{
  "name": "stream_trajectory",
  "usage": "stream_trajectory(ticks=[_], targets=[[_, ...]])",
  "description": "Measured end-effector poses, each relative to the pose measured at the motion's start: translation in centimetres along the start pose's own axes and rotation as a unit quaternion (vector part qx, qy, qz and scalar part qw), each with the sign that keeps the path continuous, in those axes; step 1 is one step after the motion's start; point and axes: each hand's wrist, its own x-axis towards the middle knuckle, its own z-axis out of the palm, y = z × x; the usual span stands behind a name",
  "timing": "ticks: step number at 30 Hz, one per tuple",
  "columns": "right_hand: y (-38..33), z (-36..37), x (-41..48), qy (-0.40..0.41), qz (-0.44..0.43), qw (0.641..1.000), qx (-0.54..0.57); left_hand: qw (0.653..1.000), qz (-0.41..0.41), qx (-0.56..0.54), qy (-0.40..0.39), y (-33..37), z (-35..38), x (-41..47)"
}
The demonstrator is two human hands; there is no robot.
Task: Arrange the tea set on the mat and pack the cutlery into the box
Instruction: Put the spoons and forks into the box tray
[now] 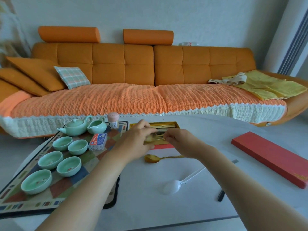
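Over box [173, 125]: left hand [135, 141] grips gold utensil [156, 136] head, right hand [180, 141] pinches handle; judged stiff, slick, light, so hold mid-handle

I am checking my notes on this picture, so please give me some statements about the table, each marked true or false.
1. Five green cups stand on the mat. True.
2. The gold spoon lies inside the box. False: it lies on the table, in front of the box.
3. The red lid covers the box. False: it lies on the table to the right, apart from the open box.
4. The left hand and the right hand are both over the box, and the right hand pinches cutlery. True.
5. The white plastic spoon lies on the mat. False: it lies on the bare table.
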Motion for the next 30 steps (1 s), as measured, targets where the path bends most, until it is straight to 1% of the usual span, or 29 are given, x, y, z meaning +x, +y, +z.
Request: stream_trajectory(ticks=[3,5,6,10,13,15,17,19,22,24,28,30], targets=[[-0.1,-0.4,0.8,0.032,-0.004,0.999,0.025,0.997,0.047,0.019,0.052,-0.8,-0.4,0.4],[-0.1,-0.6,1.4,0.041,-0.008,0.999,0.03,0.996,0.046,0.014,0.078,-1.5,-0.4,0.8],[-0.2,-0.6,1.6,0.046,-0.011,0.998,0.037,0.996,0.032,0.003,0.089,-1.7,-0.4,0.9],[-0.2,-0.4,2.5,0.091,-0.036,0.995,0.034,0.986,-0.069,-0.106,0.112,-1.9,-0.3,1.2],[0.3,0.1,3.5,0.142,-0.061,0.988,0.009,0.963,-0.171,-0.179,0.104,-2.7,0.1,1.5],[0.6,0.5,4.1,0.161,-0.068,0.985,0.008,0.949,-0.223,-0.2,0.095,-3.4,0.5,1.7],[0.9,1.1,4.7,0.156,-0.062,0.986,0.013,0.952,-0.24,-0.173,0.085,-4.2,1.1,1.8],[1.1,1.9,5.4,0.14,-0.046,0.989,0.016,0.963,-0.233,-0.111,0.078,-5.1,1.7,1.8],[1.5,2.6,6.3,0.122,-0.021,0.992,0.027,0.973,-0.209,-0.058,0.078,-6.2,2.4,1.7],[1.8,2.8,7.0,0.109,0.006,0.993,0.039,0.982,-0.176,-0.021,0.072,-6.6,2.8,1.5],[2.3,3.1,8.1,0.088,0.048,0.994,0.04,0.995,-0.079,0.021,0.057,-6.8,3.2,1.3],[2.3,3.2,8.4,0.069,0.059,0.995,0.027,0.997,-0.069,0.025,0.04,-6.8,3.3,1.4]])
